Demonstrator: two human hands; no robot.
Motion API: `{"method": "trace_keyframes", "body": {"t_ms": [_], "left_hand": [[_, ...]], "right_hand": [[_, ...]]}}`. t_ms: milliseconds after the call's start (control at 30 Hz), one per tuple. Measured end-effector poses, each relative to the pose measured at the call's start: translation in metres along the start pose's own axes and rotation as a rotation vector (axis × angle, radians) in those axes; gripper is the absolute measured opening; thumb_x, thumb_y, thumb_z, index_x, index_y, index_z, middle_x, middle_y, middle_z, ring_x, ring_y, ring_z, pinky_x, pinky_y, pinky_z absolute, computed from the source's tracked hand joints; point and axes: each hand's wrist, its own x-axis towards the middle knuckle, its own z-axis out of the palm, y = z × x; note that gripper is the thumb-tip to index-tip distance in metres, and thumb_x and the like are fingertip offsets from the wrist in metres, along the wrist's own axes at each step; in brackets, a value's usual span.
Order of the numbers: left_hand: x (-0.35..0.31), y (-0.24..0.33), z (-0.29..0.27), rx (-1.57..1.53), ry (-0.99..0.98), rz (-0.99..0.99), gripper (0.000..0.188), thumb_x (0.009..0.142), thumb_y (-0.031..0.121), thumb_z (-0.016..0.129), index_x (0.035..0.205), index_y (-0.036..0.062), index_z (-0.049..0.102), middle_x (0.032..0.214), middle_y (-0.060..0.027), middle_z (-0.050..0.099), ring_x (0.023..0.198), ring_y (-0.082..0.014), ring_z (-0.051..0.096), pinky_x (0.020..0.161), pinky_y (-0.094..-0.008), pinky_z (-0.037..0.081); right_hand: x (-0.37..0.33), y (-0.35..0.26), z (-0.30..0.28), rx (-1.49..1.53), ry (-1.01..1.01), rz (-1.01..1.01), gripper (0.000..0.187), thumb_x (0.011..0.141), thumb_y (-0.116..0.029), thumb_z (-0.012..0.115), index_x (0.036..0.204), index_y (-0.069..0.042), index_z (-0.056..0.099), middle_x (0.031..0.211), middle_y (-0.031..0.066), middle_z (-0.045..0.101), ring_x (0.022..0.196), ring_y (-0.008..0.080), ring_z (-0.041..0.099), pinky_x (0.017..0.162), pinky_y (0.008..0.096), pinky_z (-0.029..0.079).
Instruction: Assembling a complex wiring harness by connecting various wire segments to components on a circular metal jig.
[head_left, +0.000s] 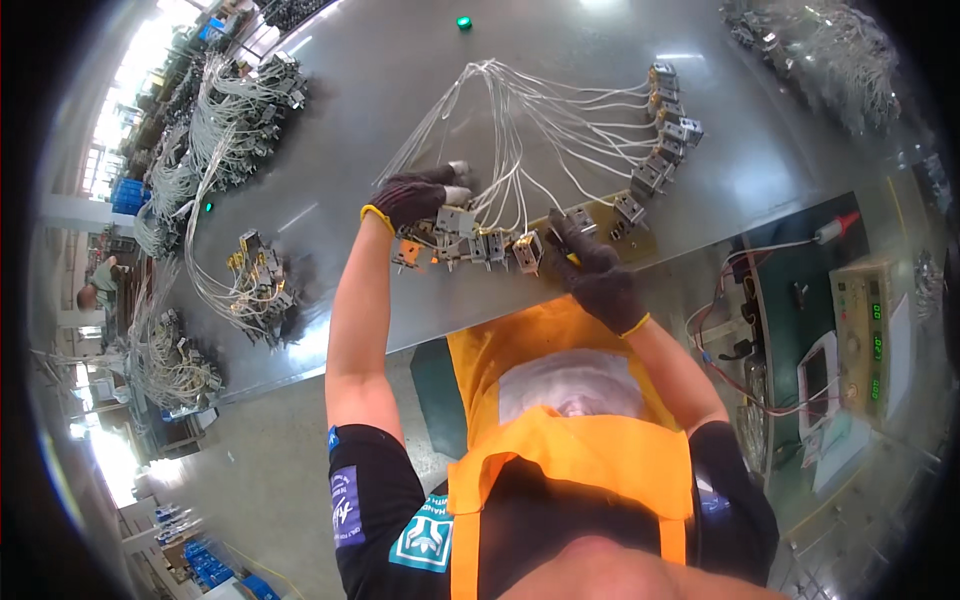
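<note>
Both dark-gloved hands — left hand (415, 198), right hand (598, 275) — pinch small grey metal switch blocks (480, 245) on white wires (520, 130), apparently mid-seating; next needs careful alignment.

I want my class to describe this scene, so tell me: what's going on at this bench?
A person in dark work gloves and an orange apron stands at a grey metal table, working on a wire harness. The left hand rests on the white wires and a small metal connector block. The right hand grips near another block in the row along the table's near edge. More wired blocks fan out to the right, and finished bundles lie heaped on the left.
</note>
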Motion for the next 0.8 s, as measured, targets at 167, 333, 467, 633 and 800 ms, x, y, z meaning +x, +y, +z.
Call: {"method": "trace_keyframes", "body": {"t_ms": [167,333,467,633,800], "left_hand": [[0.021,-0.043,-0.002,0.023,-0.219,0.216,0.072,0.078,0.041,0.069,0.141,0.0133,0.049,0.130,-0.0102,0.061,0.114,-0.0223,0.059,0.098,-0.0318,0.044],[0.002,-0.021,0.002,-0.219,-0.181,0.088,0.069,0.078,0.028,0.074,0.139,0.0078,0.049,0.109,-0.0117,0.068,0.097,-0.0187,0.064,0.089,-0.0299,0.048],[-0.028,0.008,0.007,-0.175,0.358,0.144,0.061,0.076,0.015,0.076,0.132,0.0054,0.054,0.092,-0.0088,0.067,0.084,-0.0194,0.064,0.076,-0.0330,0.051],[-0.039,0.079,0.121,0.012,0.860,0.523,0.042,0.083,0.012,0.069,0.120,-0.0001,0.056,0.090,-0.0118,0.062,0.085,-0.0319,0.060,0.076,-0.0410,0.050],[-0.003,0.107,0.208,-0.371,0.925,0.575,0.058,0.083,0.012,0.070,0.134,0.0000,0.044,0.124,-0.0213,0.051,0.113,-0.0343,0.053,0.097,-0.0402,0.043]], "right_hand": [[0.001,0.001,0.012,0.064,-0.075,0.213,0.069,0.091,-0.012,0.064,0.149,-0.001,0.028,0.118,0.0134,0.066,0.103,0.0169,0.063,0.091,0.0300,0.049],[0.007,-0.001,-0.001,0.179,-0.062,0.357,0.074,0.090,-0.013,0.067,0.150,-0.002,0.025,0.117,0.0099,0.066,0.103,0.0142,0.062,0.092,0.0277,0.048],[0.012,-0.003,-0.004,0.445,0.008,0.417,0.065,0.091,-0.013,0.065,0.147,-0.005,0.035,0.115,0.0081,0.067,0.092,0.0105,0.063,0.072,0.0248,0.053],[0.027,-0.030,-0.029,0.708,-0.048,0.585,0.051,0.093,-0.009,0.061,0.141,-0.005,0.045,0.116,0.0084,0.066,0.082,0.0115,0.064,0.068,0.0250,0.055],[0.015,0.034,-0.031,1.109,0.089,0.268,0.040,0.093,-0.014,0.061,0.131,0.000,0.055,0.114,0.0105,0.066,0.098,0.0162,0.063,0.087,0.0305,0.052]]}}
